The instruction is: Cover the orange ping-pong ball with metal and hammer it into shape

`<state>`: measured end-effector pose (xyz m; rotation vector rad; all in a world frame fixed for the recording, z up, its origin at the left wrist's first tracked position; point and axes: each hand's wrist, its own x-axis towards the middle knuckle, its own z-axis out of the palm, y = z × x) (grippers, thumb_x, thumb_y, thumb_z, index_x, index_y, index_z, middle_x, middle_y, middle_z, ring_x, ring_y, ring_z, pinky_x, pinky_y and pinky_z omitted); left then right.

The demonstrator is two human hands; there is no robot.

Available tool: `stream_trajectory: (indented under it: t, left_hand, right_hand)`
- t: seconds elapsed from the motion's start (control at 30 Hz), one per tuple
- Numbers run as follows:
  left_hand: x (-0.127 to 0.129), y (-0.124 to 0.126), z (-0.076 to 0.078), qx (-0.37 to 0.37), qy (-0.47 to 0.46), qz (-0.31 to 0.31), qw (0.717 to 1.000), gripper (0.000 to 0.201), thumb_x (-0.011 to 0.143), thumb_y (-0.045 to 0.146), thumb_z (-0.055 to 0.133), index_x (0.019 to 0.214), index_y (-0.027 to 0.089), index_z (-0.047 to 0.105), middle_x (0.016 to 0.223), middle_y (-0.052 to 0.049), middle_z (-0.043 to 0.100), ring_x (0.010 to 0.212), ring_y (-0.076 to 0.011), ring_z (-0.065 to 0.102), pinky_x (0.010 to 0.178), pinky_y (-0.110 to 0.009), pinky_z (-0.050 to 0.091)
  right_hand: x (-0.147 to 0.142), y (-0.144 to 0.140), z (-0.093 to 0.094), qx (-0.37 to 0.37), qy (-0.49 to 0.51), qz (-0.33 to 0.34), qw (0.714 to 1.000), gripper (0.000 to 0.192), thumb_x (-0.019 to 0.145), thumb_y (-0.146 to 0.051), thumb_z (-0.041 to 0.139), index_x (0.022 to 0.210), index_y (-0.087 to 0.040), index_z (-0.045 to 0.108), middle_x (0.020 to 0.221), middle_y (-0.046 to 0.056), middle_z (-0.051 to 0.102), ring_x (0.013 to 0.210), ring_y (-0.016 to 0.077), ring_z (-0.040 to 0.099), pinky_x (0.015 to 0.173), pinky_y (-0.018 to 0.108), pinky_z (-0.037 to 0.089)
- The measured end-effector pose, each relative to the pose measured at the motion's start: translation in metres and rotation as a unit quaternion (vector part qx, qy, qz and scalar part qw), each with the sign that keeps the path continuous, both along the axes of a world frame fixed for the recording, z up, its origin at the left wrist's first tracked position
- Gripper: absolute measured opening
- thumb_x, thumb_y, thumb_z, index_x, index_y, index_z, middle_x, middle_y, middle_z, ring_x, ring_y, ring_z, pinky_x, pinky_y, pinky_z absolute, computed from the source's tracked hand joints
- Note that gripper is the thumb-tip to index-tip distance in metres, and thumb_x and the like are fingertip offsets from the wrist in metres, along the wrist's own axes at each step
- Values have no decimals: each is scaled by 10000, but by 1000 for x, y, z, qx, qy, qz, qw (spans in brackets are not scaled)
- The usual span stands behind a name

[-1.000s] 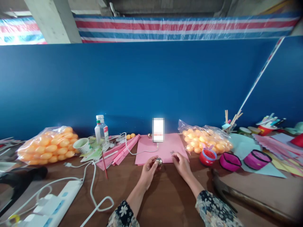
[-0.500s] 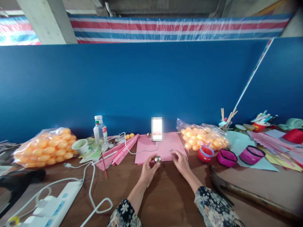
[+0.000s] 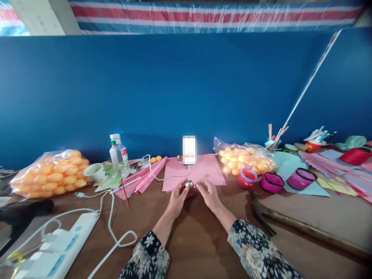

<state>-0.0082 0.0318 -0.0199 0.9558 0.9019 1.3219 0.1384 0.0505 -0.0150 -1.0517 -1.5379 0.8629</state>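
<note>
In the lower middle of the frame, the left hand (image 3: 176, 199) has fingers and thumb clamped on a silver ball (image 3: 189, 184) by the pink paper's (image 3: 200, 170) lower edge. Just right, the right hand (image 3: 210, 197) bunches its fingertips; whether they pinch anything, I cannot tell. A hammer (image 3: 308, 228) lies lower right.

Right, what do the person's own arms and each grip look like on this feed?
The left sleeve and right sleeve match: very dark cloth printed with white and beige flowers, ending on the forearms. Below them, the forearms, the left grip and the right grip are bare, with no gloves, watch or cables showing. Rings would be too small to tell.
</note>
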Motion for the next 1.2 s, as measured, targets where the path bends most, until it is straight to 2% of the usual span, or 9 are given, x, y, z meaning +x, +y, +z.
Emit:
stream_trajectory:
  t: [0.3, 0.5, 0.67, 0.83, 1.0, 1.2]
  left_hand:
    - [1, 2, 3, -3, 15, 8, 1000, 539, 665, 265, 663, 1171, 183, 496, 1129, -89, 593, 981, -201, 575, 832, -331, 477]
    - [5, -2, 11, -12, 89, 42, 995, 409, 667, 337, 659, 1016, 143, 573, 851, -55, 654, 666, -127, 616, 612, -243, 514]
    - [7, -4, 11, -21, 96, 43, 994, 583, 703, 396, 613, 1216, 175, 449, 786, -32, 654, 604, -122, 619, 576, -253, 517]
    - [7, -3, 8, -53, 64, 25, 996, 560, 749, 458, 534, 1198, 129, 475, 738, -58, 660, 567, -129, 628, 538, -243, 512]
    - [5, -4, 7, -52, 29, 12, 998, 562, 760, 483, 502, 1174, 102, 490, 758, -93, 668, 623, -163, 648, 557, -250, 507]
    - [6, -6, 11, -25, 60, 12, 998, 484, 739, 422, 561, 1146, 170, 492, 931, -83, 650, 693, -147, 637, 619, -264, 518]
  right_hand:
    - [0, 2, 0, -21, 42, 31, 998, 199, 796, -351, 499, 807, -170, 580, 758, 28, 623, 681, 154, 565, 647, 260, 464]
    - [1, 5, 0, -42, 63, 23, 997, 189, 780, -355, 523, 798, -175, 581, 762, 32, 630, 710, 169, 577, 671, 278, 469]
    - [0, 5, -1, -48, 68, 33, 996, 179, 776, -343, 531, 808, -175, 585, 773, 38, 644, 722, 175, 594, 675, 286, 480]
    - [-2, 5, -2, -42, 62, 43, 996, 178, 780, -332, 537, 840, -177, 601, 817, 40, 655, 756, 174, 605, 704, 287, 478]
    - [0, 7, -3, -44, 41, 38, 997, 186, 784, -326, 525, 844, -173, 612, 815, 42, 661, 749, 176, 609, 698, 290, 486]
    - [0, 6, 3, -41, 58, 30, 997, 165, 777, -291, 518, 855, -175, 605, 834, 52, 662, 785, 185, 615, 730, 305, 492]
